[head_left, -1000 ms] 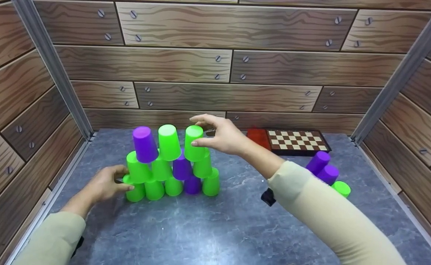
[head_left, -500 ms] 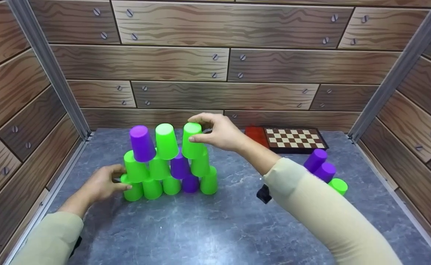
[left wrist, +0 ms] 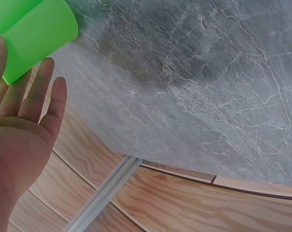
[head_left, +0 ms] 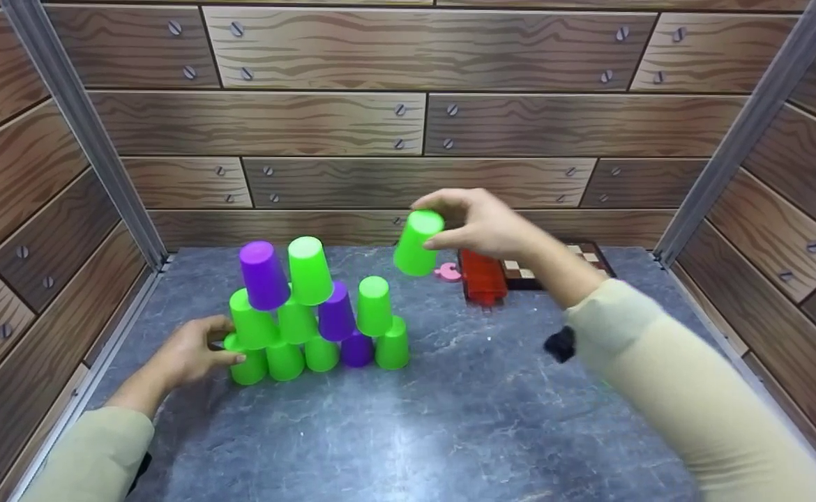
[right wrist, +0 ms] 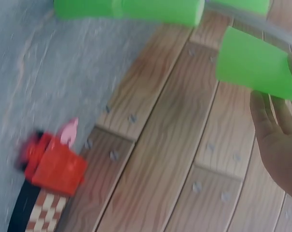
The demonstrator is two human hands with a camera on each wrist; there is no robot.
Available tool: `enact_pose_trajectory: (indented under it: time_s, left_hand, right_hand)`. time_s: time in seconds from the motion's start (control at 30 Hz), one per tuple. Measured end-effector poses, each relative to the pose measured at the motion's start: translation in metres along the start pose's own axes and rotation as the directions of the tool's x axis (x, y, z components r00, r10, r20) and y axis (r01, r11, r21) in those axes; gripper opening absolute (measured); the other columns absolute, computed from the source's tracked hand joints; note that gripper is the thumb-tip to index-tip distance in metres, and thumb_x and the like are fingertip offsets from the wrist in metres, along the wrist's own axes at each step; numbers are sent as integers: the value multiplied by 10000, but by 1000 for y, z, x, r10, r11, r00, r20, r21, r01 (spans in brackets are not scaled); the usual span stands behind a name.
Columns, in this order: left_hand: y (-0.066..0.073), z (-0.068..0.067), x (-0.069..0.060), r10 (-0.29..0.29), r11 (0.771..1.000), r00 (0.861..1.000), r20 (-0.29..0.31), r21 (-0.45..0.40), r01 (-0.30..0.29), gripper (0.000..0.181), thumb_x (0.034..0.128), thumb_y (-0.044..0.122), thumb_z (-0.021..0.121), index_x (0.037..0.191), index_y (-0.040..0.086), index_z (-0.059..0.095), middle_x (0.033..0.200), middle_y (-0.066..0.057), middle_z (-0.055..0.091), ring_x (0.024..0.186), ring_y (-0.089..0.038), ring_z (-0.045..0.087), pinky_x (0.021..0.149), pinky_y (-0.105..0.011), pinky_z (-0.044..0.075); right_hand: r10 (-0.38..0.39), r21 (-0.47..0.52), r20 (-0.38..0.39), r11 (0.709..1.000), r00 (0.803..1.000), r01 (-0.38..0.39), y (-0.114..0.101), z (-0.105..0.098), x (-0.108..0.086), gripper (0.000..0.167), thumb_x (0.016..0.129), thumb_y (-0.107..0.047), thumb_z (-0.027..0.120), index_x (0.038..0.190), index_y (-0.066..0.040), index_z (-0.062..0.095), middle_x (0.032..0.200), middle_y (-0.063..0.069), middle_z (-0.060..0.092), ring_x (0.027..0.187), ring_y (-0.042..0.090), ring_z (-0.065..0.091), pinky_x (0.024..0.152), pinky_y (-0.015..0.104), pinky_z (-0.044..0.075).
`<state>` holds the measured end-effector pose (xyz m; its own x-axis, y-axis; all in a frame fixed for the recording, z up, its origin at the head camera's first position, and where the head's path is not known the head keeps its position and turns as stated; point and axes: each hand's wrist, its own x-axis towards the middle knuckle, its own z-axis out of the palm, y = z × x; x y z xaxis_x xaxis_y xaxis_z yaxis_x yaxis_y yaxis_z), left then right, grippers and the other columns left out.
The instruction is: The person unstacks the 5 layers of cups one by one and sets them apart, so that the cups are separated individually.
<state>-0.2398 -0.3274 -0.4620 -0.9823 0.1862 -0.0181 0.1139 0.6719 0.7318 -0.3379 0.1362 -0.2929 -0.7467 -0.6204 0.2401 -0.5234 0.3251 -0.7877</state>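
Note:
In the head view, upside-down green and purple cups stand in a three-level stack, topped by a purple cup (head_left: 264, 276) and a green cup (head_left: 310, 271). At the stack's lower left, my left hand (head_left: 188, 352) has its thumb and fingers on either side of the end green cup (head_left: 248, 366); the left wrist view shows the hand (left wrist: 22, 140) against a green cup (left wrist: 44, 38). My right hand (head_left: 495, 226) holds another green cup (head_left: 418, 244) in the air, right of the stack, pinched near its closed end. The right wrist view shows this cup (right wrist: 254, 65) too.
A red box (head_left: 483, 277) and a checkered board (head_left: 589, 258), partly behind my right forearm, lie at the back. Beside the box is a small pink object (head_left: 448, 272). Wood-patterned walls (head_left: 324, 125) enclose the grey marbled table (head_left: 380, 446).
My right hand has lifted the top-right green cup off the stack and moved it right. The left hand stays at the lower-left cup. My right arm now hides the loose cups on the right.

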Motion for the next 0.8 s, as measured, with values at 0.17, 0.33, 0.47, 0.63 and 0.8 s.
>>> enact_pose_trajectory:
  time_s: [0.17,0.33,0.47,0.63,0.8]
  left_hand:
    - [0,0,0,-8,1000,1000,-1,1,8,464,881,105,873,1253,-73,662,1215,-238,715,1188,-472,670,1010,-574,574]
    - [-1,2,1,0,1000,1000,-5,-4,0,463,882,93,870,1254,-82,657,1215,-236,716,1188,-469,673,1004,-554,584]
    - [-2,3,1,20,1000,1000,-8,-9,-20,445,880,72,868,1235,-89,655,1196,-237,716,1176,-477,677,981,-547,598]
    - [-1,3,2,9,1000,1000,-10,-8,-9,441,875,74,871,1229,-80,659,1181,-221,720,1168,-464,679,981,-545,598]
    - [-1,2,2,9,1000,1000,-7,-6,-9,444,876,79,873,1236,-75,662,1194,-229,720,1172,-466,677,992,-562,587]
  right_hand:
    - [93,-86,20,992,995,-91,14,-39,-24,568,860,-16,857,1394,-74,671,1278,100,722,1144,244,675,1002,345,577]
    - [187,-214,4,960,982,-182,34,-75,-53,572,875,-97,864,1410,-157,671,1359,76,692,1255,288,616,1108,534,487]
    - [242,-282,-2,931,970,-232,52,-97,-73,591,881,-131,868,1432,-152,658,1402,116,668,1292,335,582,1113,615,440]
    - [325,-303,-11,900,946,-313,79,-115,-97,578,897,-150,858,1436,-151,651,1403,107,667,1258,316,601,1063,519,481]
    - [357,-304,-24,887,934,-347,106,-122,-114,569,915,-152,840,1443,-98,635,1422,154,651,1278,359,607,1085,563,481]
